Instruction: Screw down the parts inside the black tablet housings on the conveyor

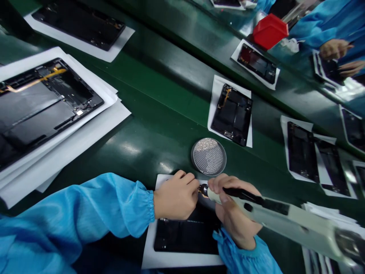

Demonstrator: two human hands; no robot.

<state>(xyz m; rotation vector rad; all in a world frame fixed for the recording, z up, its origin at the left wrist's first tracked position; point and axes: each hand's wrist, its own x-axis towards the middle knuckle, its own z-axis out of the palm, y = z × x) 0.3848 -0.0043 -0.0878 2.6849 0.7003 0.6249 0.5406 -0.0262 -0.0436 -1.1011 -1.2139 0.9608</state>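
My right hand (pixel 238 217) is wrapped round a pale electric screwdriver (pixel 299 222), held at a slant with its tip pointing left. At that tip is my left hand (pixel 176 196), its fingers curled and closed; whatever they hold is hidden. Below both hands lies an opened black tablet (pixel 185 236) on a white sheet (pixel 182 260), its upper part covered by the hands. Just beyond them stands a round metal dish (pixel 194 163) with a perforated-looking bottom and a heap of tiny shiny parts, probably screws (pixel 207 144).
On the left, an opened tablet (pixel 34 110) rests on stacked white sheets (pixel 94 129). More tablets on sheets, such as one tablet (pixel 232 114), lie along the green bench (pixel 154 118). A red bin (pixel 270 31) and a co-worker's hands (pixel 336 49) are at upper right.
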